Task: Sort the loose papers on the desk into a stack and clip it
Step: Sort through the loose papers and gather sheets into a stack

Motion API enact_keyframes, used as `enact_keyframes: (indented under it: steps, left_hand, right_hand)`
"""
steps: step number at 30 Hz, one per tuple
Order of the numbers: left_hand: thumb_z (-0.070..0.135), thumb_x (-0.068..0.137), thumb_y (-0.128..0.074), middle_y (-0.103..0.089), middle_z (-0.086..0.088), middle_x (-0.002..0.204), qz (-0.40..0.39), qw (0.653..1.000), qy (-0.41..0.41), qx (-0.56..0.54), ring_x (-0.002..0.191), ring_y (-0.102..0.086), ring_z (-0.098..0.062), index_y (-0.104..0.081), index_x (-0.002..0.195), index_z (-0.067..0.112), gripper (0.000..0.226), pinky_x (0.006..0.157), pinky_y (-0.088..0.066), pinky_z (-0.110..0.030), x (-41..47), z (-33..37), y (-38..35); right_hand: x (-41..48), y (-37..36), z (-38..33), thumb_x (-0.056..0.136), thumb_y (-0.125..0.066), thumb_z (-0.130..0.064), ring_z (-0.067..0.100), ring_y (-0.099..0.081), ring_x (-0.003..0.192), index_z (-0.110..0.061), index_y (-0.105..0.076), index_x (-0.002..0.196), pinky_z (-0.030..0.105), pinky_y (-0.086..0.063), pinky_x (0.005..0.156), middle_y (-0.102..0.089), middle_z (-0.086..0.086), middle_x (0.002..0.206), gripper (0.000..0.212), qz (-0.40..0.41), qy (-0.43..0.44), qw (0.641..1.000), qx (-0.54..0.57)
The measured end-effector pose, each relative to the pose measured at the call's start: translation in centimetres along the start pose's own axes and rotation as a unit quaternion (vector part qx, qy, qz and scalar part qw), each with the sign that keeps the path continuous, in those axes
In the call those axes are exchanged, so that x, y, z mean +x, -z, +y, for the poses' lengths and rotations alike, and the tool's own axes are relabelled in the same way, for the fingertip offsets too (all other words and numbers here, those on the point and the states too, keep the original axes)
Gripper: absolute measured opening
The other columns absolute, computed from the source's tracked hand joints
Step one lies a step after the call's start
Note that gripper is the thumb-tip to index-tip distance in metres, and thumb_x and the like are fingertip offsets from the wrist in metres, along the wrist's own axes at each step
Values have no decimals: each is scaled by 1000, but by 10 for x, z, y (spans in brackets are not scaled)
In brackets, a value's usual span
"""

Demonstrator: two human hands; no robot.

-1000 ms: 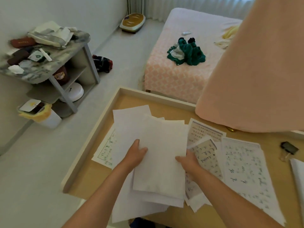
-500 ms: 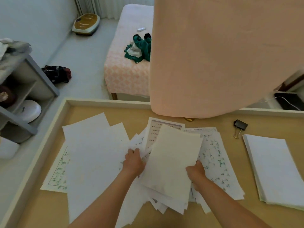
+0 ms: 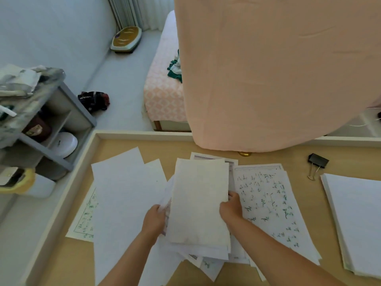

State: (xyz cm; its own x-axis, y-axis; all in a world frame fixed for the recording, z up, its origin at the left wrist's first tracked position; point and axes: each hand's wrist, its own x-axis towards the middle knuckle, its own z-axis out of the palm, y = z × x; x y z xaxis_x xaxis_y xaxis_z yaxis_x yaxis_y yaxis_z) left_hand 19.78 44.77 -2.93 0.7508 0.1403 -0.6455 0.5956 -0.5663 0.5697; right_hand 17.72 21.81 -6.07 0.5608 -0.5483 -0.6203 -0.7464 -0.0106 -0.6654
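1. Bedroom floor, a bed [image 3: 162,96] and a grey shelf unit [image 3: 68,112] lay beyond the far rim of the desk [image 3: 144,134]. A peach cloth [image 3: 268,69] hung over that far edge and hid part of it.
2. Both hands were clamped on a bundle [image 3: 200,203] of uneven sheets, raised at the middle of the near edge. The left hand [image 3: 154,220] gripped its left side and the right hand [image 3: 231,207] curled round its right side.
3. Blank sheets [image 3: 123,203] lay loose toward the left edge. Written sheets [image 3: 268,199] were spread on the right, partly under the bundle.
4. A squared stack [image 3: 358,219] rested at the right edge. The binder clip [image 3: 317,162] sat near the far edge just beside it, untouched.
5. Likely risks:
   - The bundle's lower corners were fanned out, so inner sheets could slide free if either grip loosened.
   - Squaring it over the spread pages might drag or crease them.
   - Sheets at the left edge could be pushed over the rim by a forearm.
   - Clipping before the edges were aligned would probably leave some pages outside the clip's bite.
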Motion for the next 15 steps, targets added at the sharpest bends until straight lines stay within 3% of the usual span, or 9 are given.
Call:
enact_keyframes:
  steps: [4, 6, 8, 9, 11, 15]
  left_hand:
    - [18, 93, -49, -70, -20, 83, -104, 989, 83, -67, 67, -68, -32, -65, 93, 3, 22, 63, -55, -38, -3, -3, 8]
    - [33, 95, -51, -70, -13, 90, -131, 981, 104, -99, 80, -68, -31, -66, 96, 12, 26, 75, -54, -39, 2, 0, 15]
    - [49, 91, -57, -67, -4, 108, -144, 984, 78, -65, 101, -64, -27, -63, 108, 21, 34, 82, -52, -38, 16, 1, 20]
    - [49, 88, -63, -67, -2, 112, -142, 988, 47, -26, 103, -64, -25, -63, 110, 22, 35, 83, -55, -39, 23, 2, 20]
    - [29, 86, -69, -70, -5, 110, -109, 994, -23, 19, 94, -67, -21, -67, 112, 15, 29, 84, -56, -39, 31, 2, 19]
    - [9, 91, -58, -67, -10, 109, 3, 998, -61, -31, 93, -62, -25, -63, 114, 8, 24, 78, -49, -34, 35, -4, 19]
  right_hand:
    - [-4, -16, -7, 90, -39, 0, 21, -59, 96, -16, -45, 131, 31, -53, 77, -58, 2, 112, 44, -75, 28, 993, -89]
    - [-6, -21, -9, 91, -43, -5, 23, -58, 102, -10, -46, 130, 31, -52, 81, -56, 7, 121, 40, -109, 50, 974, -192]
    - [-7, -23, -11, 89, -48, -12, 25, -53, 112, -9, -47, 130, 34, -51, 90, -50, 9, 128, 41, -123, 73, 949, -280]
    - [-7, -23, -12, 88, -50, -16, 26, -47, 119, -11, -47, 130, 36, -48, 95, -46, 9, 132, 43, -120, 92, 936, -317]
    - [-9, -19, -10, 88, -51, -25, 27, -34, 129, -14, -44, 133, 37, -39, 103, -36, 8, 141, 47, -93, 126, 922, -355]
    - [-6, -10, 1, 95, -41, -43, 32, -3, 150, -12, -15, 156, 44, -13, 122, -2, 11, 164, 73, -64, 115, 909, -396]
